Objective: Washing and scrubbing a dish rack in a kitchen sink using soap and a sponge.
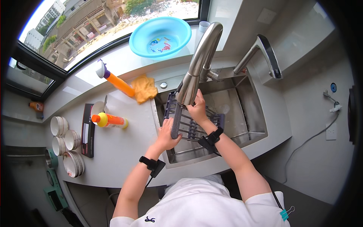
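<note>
A dark grey dish rack (195, 129) with thin bars is tilted inside the stainless steel sink (238, 113). My left hand (168, 134) grips the near end of its raised side rail, thumb on one side and fingers on the other. Under the spray head of the steel pull-down faucet (192, 82), my right hand (198, 109) is over the rack's bars. The faucet partly hides those fingers, so I cannot tell what they hold. Both wrists wear black straps with small devices.
Left of the sink are an orange cloth (144, 88), an orange spray bottle (119, 82), a yellow-orange bottle (110, 120), a black box (88, 130) and stacked bowls (73, 164). A blue basin (160, 37) rests on the windowsill. A second faucet (259, 55) stands at the sink's right corner.
</note>
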Demonstrator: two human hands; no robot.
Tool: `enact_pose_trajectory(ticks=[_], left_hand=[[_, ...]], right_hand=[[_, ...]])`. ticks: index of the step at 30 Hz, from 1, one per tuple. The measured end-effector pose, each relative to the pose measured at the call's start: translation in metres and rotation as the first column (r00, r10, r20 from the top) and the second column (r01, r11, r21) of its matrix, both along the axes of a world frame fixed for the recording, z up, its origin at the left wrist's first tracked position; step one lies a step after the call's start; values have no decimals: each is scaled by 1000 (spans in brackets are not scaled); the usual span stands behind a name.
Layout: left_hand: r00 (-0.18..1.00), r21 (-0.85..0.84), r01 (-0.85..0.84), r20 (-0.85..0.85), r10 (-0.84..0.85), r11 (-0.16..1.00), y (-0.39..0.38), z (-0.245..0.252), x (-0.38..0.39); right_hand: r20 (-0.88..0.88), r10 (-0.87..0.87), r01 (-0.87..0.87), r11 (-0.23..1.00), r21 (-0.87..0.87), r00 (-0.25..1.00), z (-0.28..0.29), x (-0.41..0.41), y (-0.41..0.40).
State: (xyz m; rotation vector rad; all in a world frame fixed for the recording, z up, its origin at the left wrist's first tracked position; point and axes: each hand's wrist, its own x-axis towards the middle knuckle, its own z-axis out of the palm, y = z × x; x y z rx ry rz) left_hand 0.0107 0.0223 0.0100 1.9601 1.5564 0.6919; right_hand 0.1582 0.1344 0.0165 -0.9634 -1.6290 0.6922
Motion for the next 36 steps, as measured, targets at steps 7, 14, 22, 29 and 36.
enact_pose_trajectory(ticks=[7,14,22,29,36], left_hand=[[995,60,13,98,-19,998,10,-24,-19],[1000,-25,11,5,-11,1000,-1,4,-1],[993,-45,-23,114,28,999,7,-25,-18],[999,-96,39,-28,-42,995,4,-11,-15],[998,-100,-23,-52,18,995,-5,-1,5]], right_hand=[[-1,265,-265,962,-58,964,1,-16,-66],[-126,11,-23,996,-91,992,-3,-6,8],[-38,223,-226,961,-159,974,-8,-20,-55],[-34,236,-239,963,-124,971,-2,-8,-68],[-42,-56,50,989,-142,998,-23,1,-7]])
